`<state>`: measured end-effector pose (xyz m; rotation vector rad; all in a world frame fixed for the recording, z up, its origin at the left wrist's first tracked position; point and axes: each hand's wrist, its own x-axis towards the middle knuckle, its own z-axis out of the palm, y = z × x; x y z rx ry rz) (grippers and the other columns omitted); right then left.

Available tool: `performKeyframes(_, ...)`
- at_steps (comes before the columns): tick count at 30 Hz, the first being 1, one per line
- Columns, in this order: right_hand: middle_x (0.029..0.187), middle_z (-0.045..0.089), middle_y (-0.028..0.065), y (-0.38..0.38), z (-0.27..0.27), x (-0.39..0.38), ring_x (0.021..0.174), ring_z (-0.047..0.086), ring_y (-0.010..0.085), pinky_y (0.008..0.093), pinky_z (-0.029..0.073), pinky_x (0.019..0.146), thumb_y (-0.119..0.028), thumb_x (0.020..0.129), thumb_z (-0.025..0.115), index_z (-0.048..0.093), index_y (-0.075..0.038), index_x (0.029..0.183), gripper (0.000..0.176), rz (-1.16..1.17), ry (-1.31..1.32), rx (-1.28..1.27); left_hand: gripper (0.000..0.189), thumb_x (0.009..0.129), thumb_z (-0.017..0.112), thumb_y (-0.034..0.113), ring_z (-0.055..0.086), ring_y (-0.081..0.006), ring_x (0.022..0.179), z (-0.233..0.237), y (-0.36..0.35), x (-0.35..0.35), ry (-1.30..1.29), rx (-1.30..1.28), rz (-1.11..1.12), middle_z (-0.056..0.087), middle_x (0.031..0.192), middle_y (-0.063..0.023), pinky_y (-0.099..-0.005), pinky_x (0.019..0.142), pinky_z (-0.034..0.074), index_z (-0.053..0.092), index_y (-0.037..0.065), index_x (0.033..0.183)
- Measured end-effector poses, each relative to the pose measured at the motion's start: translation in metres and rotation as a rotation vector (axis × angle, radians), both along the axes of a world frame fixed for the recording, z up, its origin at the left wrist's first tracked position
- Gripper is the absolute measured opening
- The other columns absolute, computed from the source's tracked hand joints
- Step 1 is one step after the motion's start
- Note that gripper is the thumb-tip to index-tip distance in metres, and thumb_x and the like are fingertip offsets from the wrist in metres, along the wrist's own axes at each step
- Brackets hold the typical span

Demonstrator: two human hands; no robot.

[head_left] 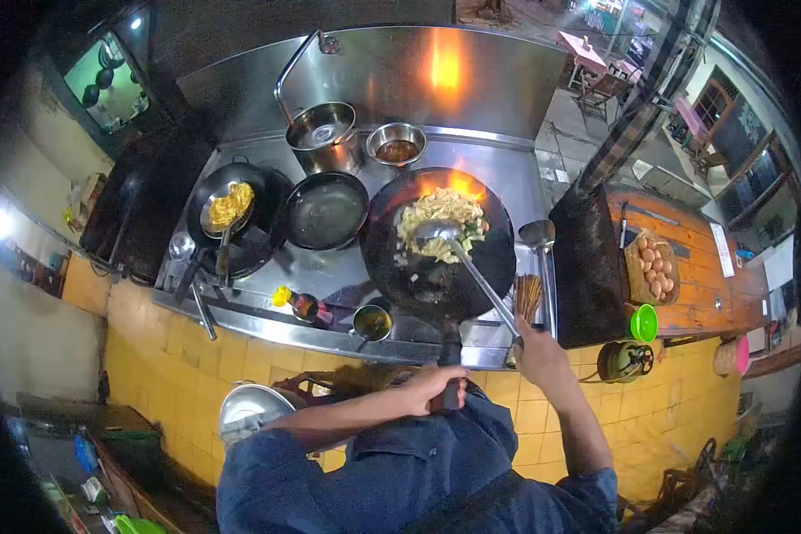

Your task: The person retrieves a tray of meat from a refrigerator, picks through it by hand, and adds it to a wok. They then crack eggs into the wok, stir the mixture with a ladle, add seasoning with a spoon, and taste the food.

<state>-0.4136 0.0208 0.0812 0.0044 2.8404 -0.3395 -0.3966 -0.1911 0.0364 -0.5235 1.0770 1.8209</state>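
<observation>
My left hand (432, 390) is wrapped round the handle of a large black wok (429, 289) on the burner. Chopped pale noodles or cabbage with bits of green (445, 209) lie in the wok's far half, and flames rise along its back rim. In my right hand (541, 353) is the long handle of a metal ladle (491, 292), its bowl resting in the food. Beside the wok, to the right, are a bamboo brush (528, 295) and a metal spatula (539, 236).
An empty black pan (327, 212), a smaller wok with yellow food (231, 206), a steel pot (323, 160) and a bowl of brown sauce (396, 151) stand left and behind. Near the front are a bottle (307, 308) and a cup (372, 324). Eggs (655, 267) sit on the wooden table.
</observation>
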Motion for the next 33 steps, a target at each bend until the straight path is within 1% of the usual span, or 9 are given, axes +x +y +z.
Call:
performKeyframes(5,0.079,0.059,0.0279,0.003,0.015,0.012,0.073,0.061,0.0406,0.0471,0.05,0.067,-0.011,0.075,0.054,0.047,-0.002,0.119,0.045,0.167,0.057,-0.079,0.019,0.081,0.058,0.022,0.051,-0.0136,0.049,-0.042,-0.022,-0.08,0.057,0.164,0.096,0.053,0.058,-0.0014,-0.0304,0.052,0.047,0.054,0.009,0.069)
performKeyframes(8,0.073,0.059,0.0269,-0.007,-0.004,0.012,0.071,0.06,0.0416,0.0492,0.05,0.065,-0.012,0.076,0.054,0.048,0.0,0.115,0.041,0.082,0.081,-0.038,0.017,0.082,0.057,0.023,0.051,-0.0157,0.05,-0.018,-0.004,-0.041,-0.088,-0.107,0.162,0.055,0.062,-0.0023,-0.0315,0.055,0.045,0.055,0.008,0.073)
performKeyframes(9,0.073,0.059,0.0261,-0.011,-0.006,0.008,0.07,0.06,0.042,0.0501,0.049,0.065,-0.012,0.076,0.054,0.048,0.0,0.114,0.04,0.041,0.103,-0.011,0.018,0.082,0.057,0.023,0.053,-0.0174,0.051,-0.052,0.001,-0.023,-0.026,-0.083,0.152,0.055,0.06,-0.0048,-0.0325,0.053,0.045,0.056,0.007,0.073)
performKeyframes(11,0.084,0.06,0.0257,-0.015,0.016,0.005,0.08,0.058,0.0419,0.0485,0.047,0.073,-0.015,0.077,0.056,0.043,-0.006,0.122,0.048,-0.034,-0.034,-0.026,0.018,0.082,0.055,0.018,0.055,-0.0185,0.051,-0.007,0.005,0.007,-0.006,0.034,0.068,0.054,0.058,-0.0074,-0.0355,0.049,0.047,0.056,0.003,0.074)
performKeyframes(19,0.073,0.058,0.0253,-0.003,-0.003,-0.003,0.074,0.061,0.04,0.0477,0.05,0.067,-0.012,0.078,0.051,0.045,-0.005,0.119,0.042,0.065,0.03,0.005,0.011,0.079,0.056,0.015,0.051,-0.0132,0.047,-0.072,-0.014,-0.064,-0.045,0.209,0.212,0.052,0.056,-0.0031,-0.0274,0.046,0.043,0.054,0.007,0.072)
performKeyframes(21,0.067,0.058,0.0233,-0.007,-0.002,-0.008,0.066,0.061,0.0399,0.0472,0.05,0.062,-0.012,0.078,0.051,0.045,-0.007,0.12,0.042,0.019,0.081,0.062,0.012,0.08,0.055,0.014,0.051,-0.0144,0.048,-0.032,-0.01,-0.015,0.333,0.093,0.033,0.052,0.056,-0.0047,-0.0277,0.046,0.043,0.054,0.006,0.071)
performKeyframes(23,0.063,0.058,0.0216,0.008,0.001,-0.009,0.06,0.06,0.0394,0.0467,0.05,0.058,-0.013,0.078,0.052,0.045,-0.01,0.121,0.044,0.032,0.218,0.086,0.017,0.082,0.054,0.015,0.052,-0.0146,0.05,0.006,-0.009,0.004,-0.07,0.121,0.02,0.051,0.056,-0.0048,-0.0283,0.047,0.044,0.053,0.007,0.067)
performKeyframes(28,0.065,0.056,0.0225,0.006,0.048,0.001,0.063,0.057,0.0409,0.0447,0.047,0.056,-0.015,0.077,0.06,0.049,-0.009,0.121,0.045,-0.07,0.2,-0.256,0.015,0.082,0.058,0.014,0.051,-0.0136,0.049,-0.087,-0.021,-0.054,0.164,0.045,0.135,0.052,0.059,-0.0044,-0.0289,0.048,0.046,0.052,0.005,0.072)
performKeyframes(33,0.079,0.059,0.0226,-0.032,-0.09,-0.04,0.068,0.06,0.0396,0.0469,0.048,0.061,-0.017,0.08,0.051,0.036,-0.009,0.13,0.053,-0.091,0.206,-0.092,0.012,0.082,0.058,0.013,0.051,-0.0131,0.047,-0.14,-0.007,-0.091,0.172,0.099,0.214,0.053,0.063,-0.0039,-0.0275,0.045,0.045,0.051,0.004,0.076)
